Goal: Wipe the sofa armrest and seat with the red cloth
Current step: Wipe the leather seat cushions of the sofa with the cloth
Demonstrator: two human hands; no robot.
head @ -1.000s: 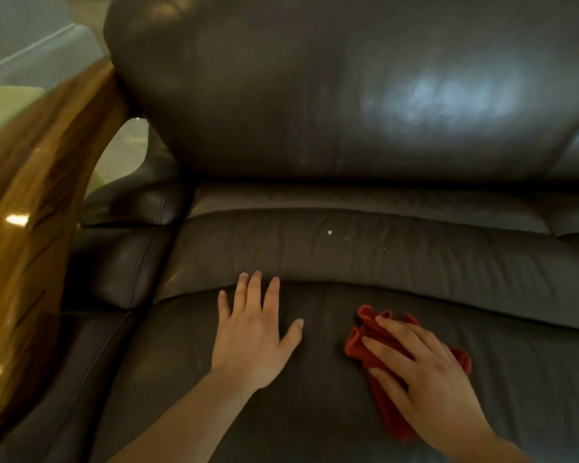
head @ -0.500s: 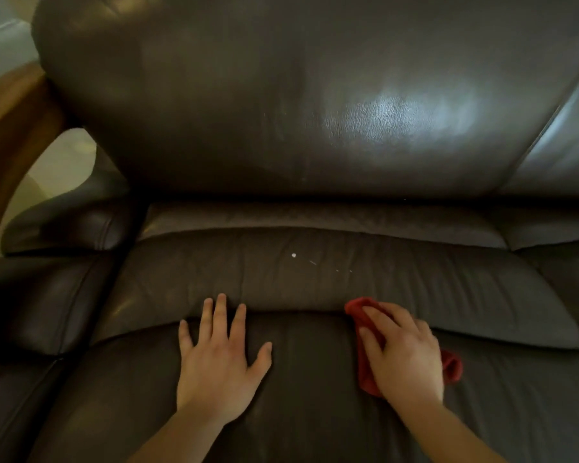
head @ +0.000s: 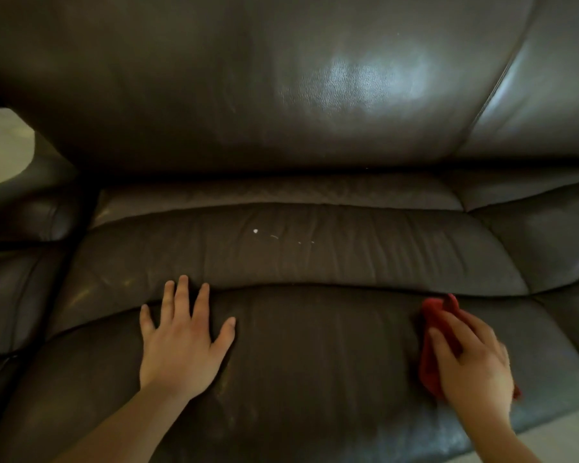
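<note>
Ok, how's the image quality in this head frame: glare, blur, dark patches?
Head view: bright glare on the dark leather backrest; right hand on the red cloth slightly motion-blurred; left corner by the padded armrest deep in shadow; wide-angle bending at edges.

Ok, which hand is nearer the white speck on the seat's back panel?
Left. The left hand lies flat just below and left of the white speck, fingertips near that panel. The right hand presses the red cloth far off to the speck's lower right.
</note>
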